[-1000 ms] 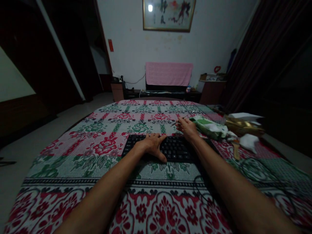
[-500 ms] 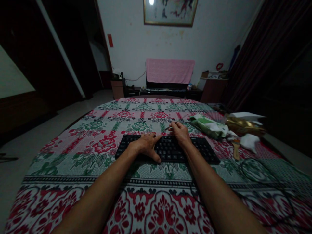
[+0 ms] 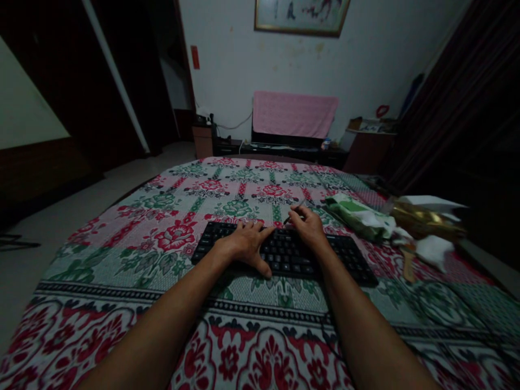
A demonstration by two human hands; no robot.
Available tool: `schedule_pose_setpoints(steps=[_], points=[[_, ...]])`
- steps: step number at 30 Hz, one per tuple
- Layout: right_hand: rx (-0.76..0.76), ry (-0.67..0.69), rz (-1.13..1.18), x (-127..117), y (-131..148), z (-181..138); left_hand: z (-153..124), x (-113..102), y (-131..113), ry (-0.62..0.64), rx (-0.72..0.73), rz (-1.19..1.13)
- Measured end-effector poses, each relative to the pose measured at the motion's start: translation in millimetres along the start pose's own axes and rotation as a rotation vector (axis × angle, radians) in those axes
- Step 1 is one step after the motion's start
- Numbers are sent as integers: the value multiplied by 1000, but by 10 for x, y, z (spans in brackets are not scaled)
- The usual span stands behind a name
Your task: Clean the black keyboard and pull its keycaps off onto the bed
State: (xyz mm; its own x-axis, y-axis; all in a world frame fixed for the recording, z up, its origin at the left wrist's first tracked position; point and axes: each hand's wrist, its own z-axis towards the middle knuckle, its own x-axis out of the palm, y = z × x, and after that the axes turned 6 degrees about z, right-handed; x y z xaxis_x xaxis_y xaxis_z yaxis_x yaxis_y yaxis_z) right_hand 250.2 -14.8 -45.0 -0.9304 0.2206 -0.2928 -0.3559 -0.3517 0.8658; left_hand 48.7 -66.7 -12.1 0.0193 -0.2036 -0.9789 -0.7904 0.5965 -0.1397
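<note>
A pale wall [image 3: 227,70] rises well beyond the keyboard [image 3: 286,252], with a dark curtain [image 3: 442,86] hanging far off on its right. The tabletop under the keyboard is covered by a floral cloth [image 3: 142,271] in pink, green and white, with a dark red and black border on the keyboard's near side. A low dark stand lies past the tabletop, in line with the keyboard, and above it hangs a pink towel [image 3: 294,112]. Higher on the wall, beyond the keyboard, is a framed picture [image 3: 300,13], cut off by the top edge of the view.

The keyboard itself is black and lies flat, its long side across the person's front. To its right and farther back are a shiny gold package [image 3: 424,219] and, closer, a green-and-white packet [image 3: 359,216].

Both hands are at the keyboard, apart from each other. The left hand [image 3: 247,244] is spread palm down on its left half, thumb by the near edge. The right hand [image 3: 311,227] is over its far edge, fingers pinched on a slim dark tool [image 3: 287,219].

Right of the keyboard lie a crumpled white wad [image 3: 434,252] and a small wooden-handled brush [image 3: 408,265]. The tool's tip points down at the keyboard's far edge; whether it touches cannot be told.
</note>
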Motion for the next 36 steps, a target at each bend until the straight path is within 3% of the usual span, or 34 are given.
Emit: schedule_pose_setpoints(steps=[8, 14, 16, 18, 23, 25, 36], points=[[-40, 102, -125, -27, -16, -33, 61, 99, 3, -69, 28, -76], [-70, 79, -104, 41, 18, -47, 15, 27, -28, -55, 33, -106], [-106, 91, -111, 79, 22, -59, -13, -56, 53, -43, 36, -139], [-127, 113, -145, 107, 22, -76, -48, -137, 218, -111, 1, -184], [-143, 178, -236, 114, 59, -110, -162, -181, 770, -251, -369, -156], [-140, 188, -247, 105, 83, -113, -194, -139, 903, -241, -401, -193], [-90, 199, -249, 46, 98, -111, -124, 36, 958, -272, -433, -323]])
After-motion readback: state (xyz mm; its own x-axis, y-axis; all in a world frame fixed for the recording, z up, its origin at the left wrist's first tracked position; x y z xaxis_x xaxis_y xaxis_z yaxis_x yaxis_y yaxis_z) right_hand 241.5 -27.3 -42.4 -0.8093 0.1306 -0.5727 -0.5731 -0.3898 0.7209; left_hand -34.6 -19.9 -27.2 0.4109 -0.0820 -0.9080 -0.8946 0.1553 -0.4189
